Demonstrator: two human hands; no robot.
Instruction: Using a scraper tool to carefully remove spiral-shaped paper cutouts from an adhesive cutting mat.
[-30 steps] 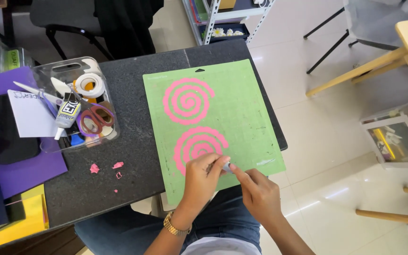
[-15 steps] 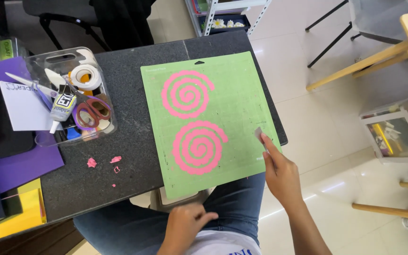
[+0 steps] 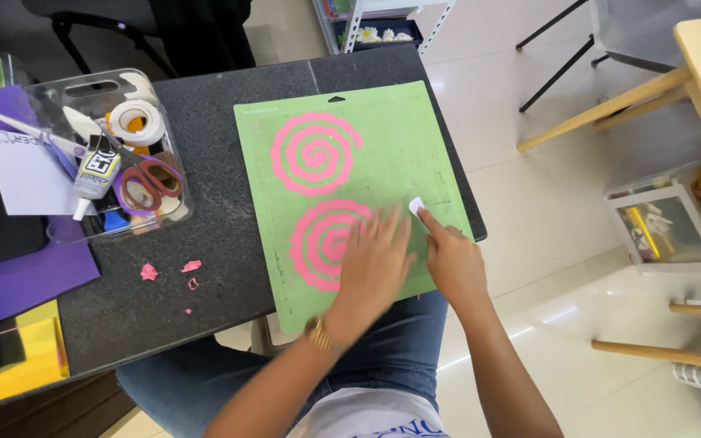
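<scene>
Dark speckled tabletop [image 3: 221, 243] over pale glossy floor tiles, with wooden furniture legs off to the right. Square green cutting mat [image 3: 350, 203] lying flat on that top, near edge overhanging toward a lap in blue jeans. Two pink paper spirals stuck on the mat: upper spiral [image 3: 316, 152] fully in view, lower spiral [image 3: 326, 243] partly covered.

Left hand [image 3: 375, 264] pressed flat on the mat, fingers spread and slightly blurred, lying across the right half of the lower spiral; gold wristwatch [image 3: 316, 332] at the wrist. Right hand [image 3: 452, 259] just beside it, fingers mostly curled, index tip resting against a small white scraper-like piece [image 3: 416, 206] near the mat's right edge; whether pinched or merely touched, impossible to tell.

Clear plastic tray [image 3: 107, 154] at the left, holding a roll of white tape [image 3: 138, 122], red-handled scissors [image 3: 149, 180] and a glue bottle [image 3: 95, 174]. Small pink paper scraps [image 3: 168, 272] scattered on the dark top below the tray. Purple sheet [image 3: 18, 276] and yellow card [image 3: 18, 365] at the far left.
</scene>
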